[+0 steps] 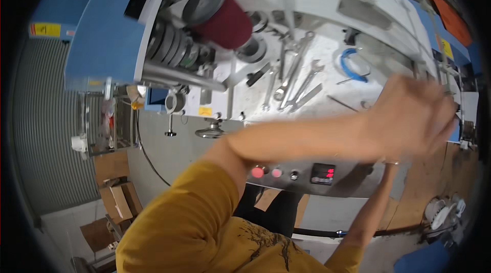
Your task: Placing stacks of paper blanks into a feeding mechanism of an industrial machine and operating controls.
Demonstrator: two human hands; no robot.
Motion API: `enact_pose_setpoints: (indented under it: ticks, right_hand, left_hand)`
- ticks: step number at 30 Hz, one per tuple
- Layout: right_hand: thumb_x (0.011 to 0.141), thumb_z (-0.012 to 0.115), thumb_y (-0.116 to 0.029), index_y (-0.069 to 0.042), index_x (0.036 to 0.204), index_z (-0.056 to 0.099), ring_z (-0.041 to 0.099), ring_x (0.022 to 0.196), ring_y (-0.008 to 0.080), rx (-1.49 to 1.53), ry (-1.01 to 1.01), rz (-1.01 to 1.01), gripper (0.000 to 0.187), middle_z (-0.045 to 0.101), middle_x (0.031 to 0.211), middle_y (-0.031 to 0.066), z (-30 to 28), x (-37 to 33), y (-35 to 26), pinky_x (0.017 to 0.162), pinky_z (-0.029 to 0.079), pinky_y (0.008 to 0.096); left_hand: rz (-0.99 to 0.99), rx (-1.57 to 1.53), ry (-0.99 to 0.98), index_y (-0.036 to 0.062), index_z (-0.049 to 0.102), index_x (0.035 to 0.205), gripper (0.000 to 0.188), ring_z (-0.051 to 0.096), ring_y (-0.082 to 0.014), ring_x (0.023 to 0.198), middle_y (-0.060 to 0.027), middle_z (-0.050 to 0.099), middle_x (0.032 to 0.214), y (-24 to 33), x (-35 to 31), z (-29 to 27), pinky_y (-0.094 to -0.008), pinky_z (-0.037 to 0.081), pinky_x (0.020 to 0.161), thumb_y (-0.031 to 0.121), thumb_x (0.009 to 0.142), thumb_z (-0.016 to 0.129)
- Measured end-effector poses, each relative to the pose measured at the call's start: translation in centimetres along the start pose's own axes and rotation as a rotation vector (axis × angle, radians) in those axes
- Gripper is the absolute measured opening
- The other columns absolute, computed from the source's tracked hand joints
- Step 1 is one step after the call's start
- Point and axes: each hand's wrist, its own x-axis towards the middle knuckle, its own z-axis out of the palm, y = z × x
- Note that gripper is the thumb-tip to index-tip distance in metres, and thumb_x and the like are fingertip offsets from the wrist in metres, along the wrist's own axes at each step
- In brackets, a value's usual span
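My left forearm reaches across the front of a machine to the right. My left hand (417, 112) is over the right end of the white worktop (327, 101), its fingers curled but smeared by motion. My right forearm (376, 204) rises from the lower right to the same spot, and the left wrist and hand hide most of my right hand. What either hand holds cannot be made out. Nearest the hands lie a thin dark rod (341, 103) and a blue curved hose-like piece (348, 64). Several wrenches (308, 80) are spread over the middle of the worktop.
At the left of the worktop stand a dark red roll (220, 20) and a row of metal discs (169, 45). Below my left forearm is a control panel with a red button (258, 172) and a lit display (322, 174). A handwheel (210, 132) sticks out in front.
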Motion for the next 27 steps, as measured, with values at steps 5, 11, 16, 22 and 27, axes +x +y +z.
enact_pose_setpoints:
  ticks: [5, 11, 16, 22, 27]
  right_hand:
    - [0.093, 0.056, -0.038, -0.001, 0.113, 0.051, 0.06, 0.084, 0.0174, 0.138, -0.036, 0.073, 0.042, 0.062, 0.098, 0.0137, 1.1, 0.8, -1.4, 0.073, 0.049, 0.03]
    - [0.094, 0.053, -0.042, -0.004, 0.11, 0.053, 0.056, 0.082, 0.0131, 0.225, 0.094, -0.044, 0.041, 0.057, 0.1, 0.0071, 0.6, 3.3, 5.0, 0.068, 0.05, 0.0264]
    - [0.093, 0.051, -0.047, -0.002, 0.112, 0.054, 0.057, 0.078, 0.0134, 0.138, 0.122, 0.004, 0.048, 0.059, 0.098, 0.007, 1.4, 3.6, 3.4, 0.064, 0.048, 0.0245]
    - [0.086, 0.051, -0.061, -0.006, 0.089, 0.06, 0.051, 0.048, 0.0119, 0.902, -0.143, 0.56, 0.055, 0.064, 0.077, 0.0068, -0.6, 6.8, 6.9, 0.044, 0.041, 0.0235]
    - [0.084, 0.051, -0.064, -0.008, 0.091, 0.056, 0.051, 0.049, 0.0112, 1.107, -0.37, 0.685, 0.057, 0.062, 0.074, 0.0052, -1.6, 4.9, 2.2, 0.042, 0.041, 0.0217]
  left_hand:
    - [-0.433, -0.057, -0.335, 0.0023, 0.063, 0.071, 0.013, 0.046, -0.0183, 0.043, -0.0043, 0.044, 0.056, 8.7, -20.5, -17.2, -0.033, 0.033, 0.039, 0.009, 0.07, 0.074]
    - [-1.208, 0.311, -0.746, 0.0073, 0.064, 0.078, 0.013, 0.063, -0.0289, 0.066, -0.0104, 0.063, 0.072, 16.2, -44.2, -31.0, -0.0381, 0.051, 0.055, 0.02, 0.08, 0.067]
    - [-1.559, 0.624, -0.943, 0.0111, 0.06, 0.089, 0.023, 0.063, -0.038, 0.067, -0.0151, 0.066, 0.074, 20.4, -60.1, -36.4, -0.046, 0.051, 0.06, 0.034, 0.086, 0.056]
    - [-1.691, 0.635, -1.054, 0.0115, 0.057, 0.098, 0.031, 0.066, -0.0363, 0.071, -0.0166, 0.067, 0.076, 19.5, -59.1, -34.5, -0.0473, 0.052, 0.064, 0.04, 0.086, 0.054]
    - [-1.72, 0.633, -1.076, 0.0113, 0.057, 0.099, 0.031, 0.066, -0.036, 0.073, -0.0163, 0.067, 0.078, 19.6, -59.9, -34.5, -0.0476, 0.051, 0.065, 0.039, 0.087, 0.053]
